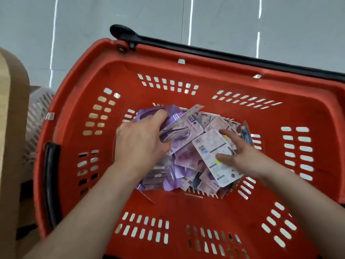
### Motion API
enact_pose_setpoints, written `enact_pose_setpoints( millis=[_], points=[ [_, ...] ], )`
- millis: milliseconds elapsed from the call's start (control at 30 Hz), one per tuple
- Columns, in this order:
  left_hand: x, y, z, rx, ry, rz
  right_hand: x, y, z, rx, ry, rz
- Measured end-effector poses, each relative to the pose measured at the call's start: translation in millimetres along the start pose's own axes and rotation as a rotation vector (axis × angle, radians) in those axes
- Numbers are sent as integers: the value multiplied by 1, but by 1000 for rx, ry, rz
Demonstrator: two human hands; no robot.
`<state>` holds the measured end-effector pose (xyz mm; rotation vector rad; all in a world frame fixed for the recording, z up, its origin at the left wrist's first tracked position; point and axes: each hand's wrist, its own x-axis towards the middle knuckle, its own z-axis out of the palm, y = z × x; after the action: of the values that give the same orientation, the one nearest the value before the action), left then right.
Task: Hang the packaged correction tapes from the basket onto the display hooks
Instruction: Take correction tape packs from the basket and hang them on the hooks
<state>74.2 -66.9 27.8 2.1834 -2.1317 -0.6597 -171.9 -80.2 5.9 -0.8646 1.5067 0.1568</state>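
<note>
Gathering from basket (168,55): left hand (140,144) clamps packs (179,130), right hand (244,156) pinches one pack (209,146), fingers curled; next, lift to hooks.

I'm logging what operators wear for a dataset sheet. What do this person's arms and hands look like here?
The left forearm and right forearm are bare to the frame edge: no sleeve or cuff. The left hand and right hand wear no gloves; no ring, watch or wristband shows, though the picture is slightly blurred.
</note>
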Motion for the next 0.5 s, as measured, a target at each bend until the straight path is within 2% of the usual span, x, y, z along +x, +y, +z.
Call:
enact_pose_setpoints(
  millis=[67,167,233,300,333,367,433,500],
  points=[
    [-17,15,-7,-75,141,82,-15,-4,10,257,10,-30],
    [-40,38,3,-64,101,155,-34,-16,26,664,5,4],
    [-48,49,12,-31,55,103,-46,-21,30,865,-178,-6],
    [-53,60,16,-17,45,13,-55,-26,32,960,-384,-70],
    [-54,67,18,-11,55,-7,-59,-28,34,983,-420,-95],
    [-56,74,20,-5,62,-5,-58,-30,38,976,-388,-112],
    [-59,91,23,-71,12,9,-50,-31,48,923,-181,-123],
    [-60,96,25,-323,-149,-21,-39,-28,53,907,16,-105]
  ],
)
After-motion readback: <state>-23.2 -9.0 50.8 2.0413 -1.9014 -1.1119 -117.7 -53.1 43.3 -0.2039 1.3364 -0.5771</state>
